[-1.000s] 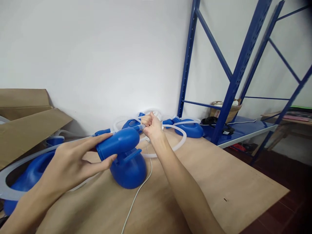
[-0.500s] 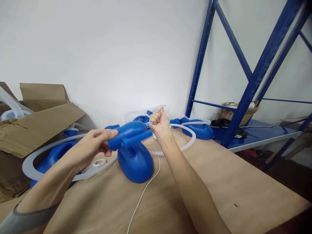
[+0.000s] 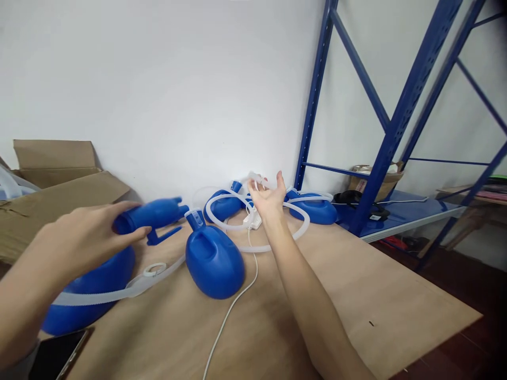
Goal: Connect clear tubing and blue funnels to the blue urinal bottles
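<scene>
My left hand (image 3: pixel 85 229) grips the wide end of a blue cylindrical plastic mouthpiece (image 3: pixel 158 212), which has a long clip along its underside. It is held up above the left side of the table, its narrow end pointing right. Farther back, my right hand (image 3: pixel 268 196) has its thumb and fingers apart. A translucent tube (image 3: pixel 259 178) runs by its fingers; whether they touch it I cannot tell. Between my arms stands a blue bottle (image 3: pixel 216 264) with a grey-blue neck (image 3: pixel 195 219). Loops of translucent hose (image 3: pixel 304 224) lie behind it.
More blue bottles rest at the back (image 3: pixel 222 207), right (image 3: pixel 317 211) and left (image 3: pixel 95 285). A cardboard box (image 3: pixel 59 195) stands left, and a phone (image 3: pixel 55 354) lies near the front. A white cable (image 3: pixel 227 316) crosses the brown table (image 3: pixel 348 295). Blue shelving (image 3: pixel 380 163) rises at right.
My left hand has drawn the mouthpiece left, away from my right hand. The fingers of my right hand have gone from closed around the tube to spread. The view has shifted slightly.
</scene>
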Tool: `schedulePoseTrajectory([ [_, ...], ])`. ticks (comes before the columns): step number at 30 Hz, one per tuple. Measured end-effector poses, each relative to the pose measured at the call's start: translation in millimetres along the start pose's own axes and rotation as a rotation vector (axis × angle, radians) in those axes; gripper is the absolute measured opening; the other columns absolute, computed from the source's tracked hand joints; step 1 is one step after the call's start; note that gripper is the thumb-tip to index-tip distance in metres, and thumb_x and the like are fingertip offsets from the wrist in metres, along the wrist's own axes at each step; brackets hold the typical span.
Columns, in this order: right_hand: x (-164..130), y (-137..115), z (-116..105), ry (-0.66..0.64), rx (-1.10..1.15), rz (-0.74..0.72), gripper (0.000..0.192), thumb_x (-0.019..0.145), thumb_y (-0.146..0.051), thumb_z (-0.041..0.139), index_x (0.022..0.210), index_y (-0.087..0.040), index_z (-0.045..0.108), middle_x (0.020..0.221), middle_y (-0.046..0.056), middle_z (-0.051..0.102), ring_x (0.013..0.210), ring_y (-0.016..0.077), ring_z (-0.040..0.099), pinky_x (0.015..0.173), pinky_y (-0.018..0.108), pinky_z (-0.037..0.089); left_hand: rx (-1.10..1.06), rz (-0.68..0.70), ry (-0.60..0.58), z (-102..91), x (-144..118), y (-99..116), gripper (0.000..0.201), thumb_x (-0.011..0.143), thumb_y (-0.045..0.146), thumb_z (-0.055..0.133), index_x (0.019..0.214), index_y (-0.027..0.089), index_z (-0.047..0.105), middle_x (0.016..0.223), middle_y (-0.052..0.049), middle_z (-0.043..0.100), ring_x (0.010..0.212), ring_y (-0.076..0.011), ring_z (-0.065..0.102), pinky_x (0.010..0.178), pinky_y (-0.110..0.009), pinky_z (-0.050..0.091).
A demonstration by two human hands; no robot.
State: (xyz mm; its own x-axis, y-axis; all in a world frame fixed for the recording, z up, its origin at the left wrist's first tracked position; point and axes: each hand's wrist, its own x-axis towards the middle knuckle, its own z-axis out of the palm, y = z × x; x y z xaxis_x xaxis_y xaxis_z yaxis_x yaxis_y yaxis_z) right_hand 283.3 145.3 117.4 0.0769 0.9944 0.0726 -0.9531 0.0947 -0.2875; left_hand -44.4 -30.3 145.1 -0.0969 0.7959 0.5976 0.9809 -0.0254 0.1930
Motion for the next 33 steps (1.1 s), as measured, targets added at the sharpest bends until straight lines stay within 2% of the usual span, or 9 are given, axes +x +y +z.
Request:
schedulePoseTrajectory([
  [2, -2.2, 21.2, -5.8, -0.084, -0.03, -0.013, 0.037, 0.092, -0.06, 0.065, 0.1, -0.025, 0.057, 0.106, 0.005, 0.07, 0.096, 0.0194, 0.074, 0.082, 0.037, 0.063, 0.215, -0.012, -0.054, 15.5, 4.9, -9.8, 0.056, 0.068, 0.07, 0.062, 0.097, 0.025, 0.079, 0.07, -0.007, 0.073, 0.07, -0.0355, 0.075, 0.057, -0.039, 0.049],
  [7, -9.4, 65.4, -32.5, -0.56, -0.481, 0.053, 0.087, 0.071, -0.062, 0.085, 0.145, -0.036, 0.048, 0.143, 0.007, 0.062, 0.128, 0.0216, 0.062, 0.113, 0.046, 0.046, 0.107, 0.084, -0.135, 56.4, 8.4, -32.7, 0.054, 0.08, 0.066, 0.052, 0.093, 0.02, 0.076, 0.061, 0.0, 0.07, 0.07, -0.0247, 0.076, 0.058, -0.03, 0.044],
  [10, -20.0, 89.4, -43.5, -0.884, -0.985, 0.099, 0.119, 0.054, -0.046, 0.098, 0.156, -0.033, 0.039, 0.151, 0.011, 0.055, 0.14, 0.0269, 0.053, 0.121, 0.047, 0.036, 0.018, -0.099, -0.444, 71.2, 10.9, -38.8, 0.058, 0.078, 0.072, 0.052, 0.09, 0.02, 0.074, 0.068, -0.003, 0.075, 0.062, -0.0247, 0.073, 0.057, -0.03, 0.049],
  [12, -28.4, 103.5, -44.9, -0.931, -1.298, -0.021, 0.11, 0.062, -0.042, 0.095, 0.157, -0.029, 0.041, 0.153, 0.012, 0.052, 0.145, 0.029, 0.047, 0.123, 0.046, 0.033, -0.029, -0.207, -0.63, 78.2, 11.3, -43.2, 0.062, 0.076, 0.073, 0.054, 0.096, 0.017, 0.074, 0.079, -0.009, 0.079, 0.06, -0.0258, 0.073, 0.058, -0.032, 0.053],
  [16, -43.0, 115.7, -37.7, -0.75, -1.743, -0.308, 0.045, 0.095, -0.041, 0.066, 0.135, -0.02, 0.064, 0.137, 0.013, 0.065, 0.139, 0.0319, 0.05, 0.118, 0.047, 0.037, -0.01, -0.176, -0.758, 92.7, 7.9, -57.5, 0.072, 0.079, 0.069, 0.054, 0.121, 0.013, 0.07, 0.097, -0.013, 0.081, 0.077, -0.0306, 0.076, 0.076, -0.036, 0.057],
  [19, -48.7, 110.2, -31.1, -0.732, -2.021, -0.301, 0.041, 0.1, -0.051, 0.056, 0.118, -0.018, 0.071, 0.127, 0.016, 0.07, 0.131, 0.0386, 0.056, 0.11, 0.052, 0.042, 0.031, -0.142, -0.74, 102.9, 6.1, -65.2, 0.069, 0.078, 0.063, 0.057, 0.125, 0.014, 0.07, 0.117, -0.019, 0.078, 0.107, -0.0366, 0.074, 0.091, -0.038, 0.055],
  [22, -48.7, 102.1, -26.4, -0.83, -2.12, -0.167, 0.051, 0.097, -0.06, 0.056, 0.122, -0.017, 0.07, 0.134, 0.018, 0.068, 0.132, 0.0407, 0.056, 0.109, 0.053, 0.042, 0.066, -0.111, -0.696, 109.2, 6.8, -62.4, 0.073, 0.079, 0.06, 0.058, 0.133, 0.012, 0.067, 0.141, -0.023, 0.067, 0.127, -0.0412, 0.064, 0.104, -0.045, 0.05],
  [26, -43.7, 94.8, -22.4, -0.99, -2.113, -0.03, 0.055, 0.088, -0.046, 0.069, 0.135, -0.017, 0.062, 0.142, 0.017, 0.063, 0.133, 0.0373, 0.057, 0.108, 0.047, 0.045, 0.03, 0.008, -0.591, 114.3, 8.4, -44.2, 0.084, 0.083, 0.066, 0.047, 0.153, 0.02, 0.049, 0.163, -0.014, 0.047, 0.146, -0.0369, 0.049, 0.117, -0.046, 0.041],
  [33, -44.4, 84.9, -19.4, -1.078, -2.128, -0.066, 0.055, 0.069, -0.028, 0.084, 0.12, -0.021, 0.062, 0.124, 0.009, 0.065, 0.128, 0.0343, 0.053, 0.1, 0.042, 0.047, -0.319, 0.007, -0.404, 125.8, 0.8, -1.9, 0.095, 0.081, 0.074, 0.051, 0.155, 0.014, 0.045, 0.155, -0.02, 0.055, 0.14, -0.0399, 0.054, 0.113, -0.053, 0.046],
])
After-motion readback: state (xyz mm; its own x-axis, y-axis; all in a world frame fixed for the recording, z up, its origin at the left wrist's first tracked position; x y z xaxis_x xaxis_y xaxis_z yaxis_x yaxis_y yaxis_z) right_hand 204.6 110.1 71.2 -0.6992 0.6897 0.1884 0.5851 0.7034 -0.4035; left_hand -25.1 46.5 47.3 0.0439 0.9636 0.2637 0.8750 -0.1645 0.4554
